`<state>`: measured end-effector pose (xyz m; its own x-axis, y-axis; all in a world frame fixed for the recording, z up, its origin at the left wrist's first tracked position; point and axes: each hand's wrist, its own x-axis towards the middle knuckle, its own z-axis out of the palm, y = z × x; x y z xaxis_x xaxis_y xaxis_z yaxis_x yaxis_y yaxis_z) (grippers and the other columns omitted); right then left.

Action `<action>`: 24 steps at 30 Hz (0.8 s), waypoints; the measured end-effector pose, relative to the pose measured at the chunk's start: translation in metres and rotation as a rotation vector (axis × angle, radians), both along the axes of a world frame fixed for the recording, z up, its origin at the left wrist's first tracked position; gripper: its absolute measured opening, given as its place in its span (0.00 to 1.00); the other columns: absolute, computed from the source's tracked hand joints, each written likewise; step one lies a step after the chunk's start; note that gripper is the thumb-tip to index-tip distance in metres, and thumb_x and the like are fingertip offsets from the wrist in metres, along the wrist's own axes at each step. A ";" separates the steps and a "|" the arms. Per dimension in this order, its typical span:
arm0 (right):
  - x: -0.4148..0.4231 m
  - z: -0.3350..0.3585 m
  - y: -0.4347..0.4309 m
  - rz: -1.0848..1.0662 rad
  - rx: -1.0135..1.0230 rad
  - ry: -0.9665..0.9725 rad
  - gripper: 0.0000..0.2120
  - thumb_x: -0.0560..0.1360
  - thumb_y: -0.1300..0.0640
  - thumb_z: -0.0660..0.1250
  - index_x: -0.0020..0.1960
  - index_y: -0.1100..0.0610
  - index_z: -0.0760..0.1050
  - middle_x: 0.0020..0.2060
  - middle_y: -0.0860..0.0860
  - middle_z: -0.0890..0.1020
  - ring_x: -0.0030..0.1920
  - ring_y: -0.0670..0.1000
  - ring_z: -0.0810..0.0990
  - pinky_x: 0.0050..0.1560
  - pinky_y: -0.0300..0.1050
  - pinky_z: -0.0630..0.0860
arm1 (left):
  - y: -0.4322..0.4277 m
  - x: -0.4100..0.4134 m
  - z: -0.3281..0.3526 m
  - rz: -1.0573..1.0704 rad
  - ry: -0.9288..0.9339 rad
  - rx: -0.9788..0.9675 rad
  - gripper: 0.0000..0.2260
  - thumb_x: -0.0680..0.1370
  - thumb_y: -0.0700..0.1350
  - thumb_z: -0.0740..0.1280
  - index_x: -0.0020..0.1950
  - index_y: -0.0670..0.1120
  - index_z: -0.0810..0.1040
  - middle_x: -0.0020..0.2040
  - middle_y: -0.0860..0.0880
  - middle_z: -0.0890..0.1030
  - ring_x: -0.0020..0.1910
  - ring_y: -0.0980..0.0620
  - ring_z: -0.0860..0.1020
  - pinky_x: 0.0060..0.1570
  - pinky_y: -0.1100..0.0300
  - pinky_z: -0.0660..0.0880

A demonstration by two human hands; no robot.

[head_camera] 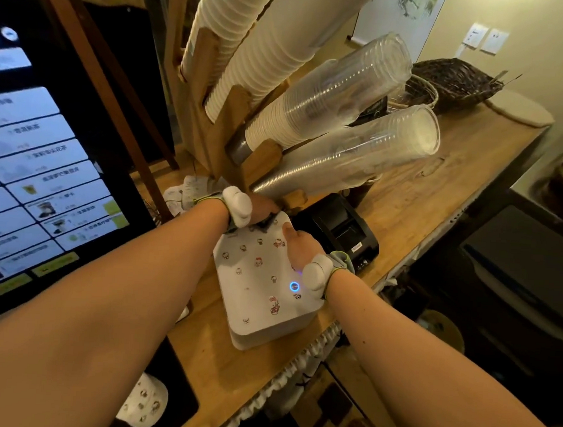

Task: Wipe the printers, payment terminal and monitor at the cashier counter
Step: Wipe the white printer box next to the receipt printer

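Wooden table [414,200], cashier area; white printer [263,281] with cartoon stickers and a lit blue ring at centre; black printer [341,229] just beyond it; monitor [37,174] lit at left; cup rack [239,113] behind; left hand [261,209] at the white printer's far edge, grip closed on a dark cloth [266,223]; right hand [301,247] flat on the lid, grip spread.

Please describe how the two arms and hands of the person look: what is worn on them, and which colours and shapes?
Both forearms are bare, with no sleeves. On each wrist sits a strap, grey with a yellow-green edge, carrying a rounded white pod: one behind the left hand, one behind the right hand. No gloves or rings show; the left hand's fingers are mostly hidden. No cables or markings are visible.
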<state>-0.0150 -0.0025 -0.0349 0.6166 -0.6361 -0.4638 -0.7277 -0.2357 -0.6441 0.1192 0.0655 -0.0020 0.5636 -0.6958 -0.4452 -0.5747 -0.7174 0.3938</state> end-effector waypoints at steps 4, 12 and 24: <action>0.004 0.001 -0.001 -0.010 0.010 0.002 0.25 0.83 0.44 0.48 0.62 0.61 0.74 0.58 0.58 0.80 0.59 0.58 0.78 0.59 0.47 0.70 | 0.013 0.004 0.003 -0.105 -0.130 0.054 0.13 0.83 0.45 0.59 0.65 0.42 0.73 0.63 0.43 0.74 0.61 0.43 0.73 0.63 0.57 0.66; 0.004 0.002 0.002 0.009 -0.014 0.004 0.26 0.83 0.43 0.48 0.60 0.61 0.75 0.56 0.59 0.80 0.56 0.58 0.79 0.55 0.47 0.71 | 0.005 -0.011 0.007 -0.217 -0.284 0.059 0.18 0.84 0.45 0.57 0.70 0.39 0.71 0.70 0.40 0.72 0.69 0.42 0.70 0.62 0.58 0.65; 0.006 0.005 0.000 0.022 0.024 0.036 0.25 0.82 0.42 0.49 0.59 0.59 0.75 0.53 0.57 0.80 0.51 0.56 0.78 0.55 0.47 0.70 | 0.058 -0.009 -0.004 -0.360 -0.491 0.162 0.17 0.83 0.44 0.57 0.72 0.43 0.69 0.72 0.44 0.70 0.70 0.43 0.70 0.69 0.53 0.66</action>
<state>-0.0094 -0.0030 -0.0303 0.6132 -0.6109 -0.5009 -0.7452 -0.2368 -0.6234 0.1104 0.1233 -0.0056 0.4718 -0.8253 -0.3101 -0.8776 -0.4736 -0.0749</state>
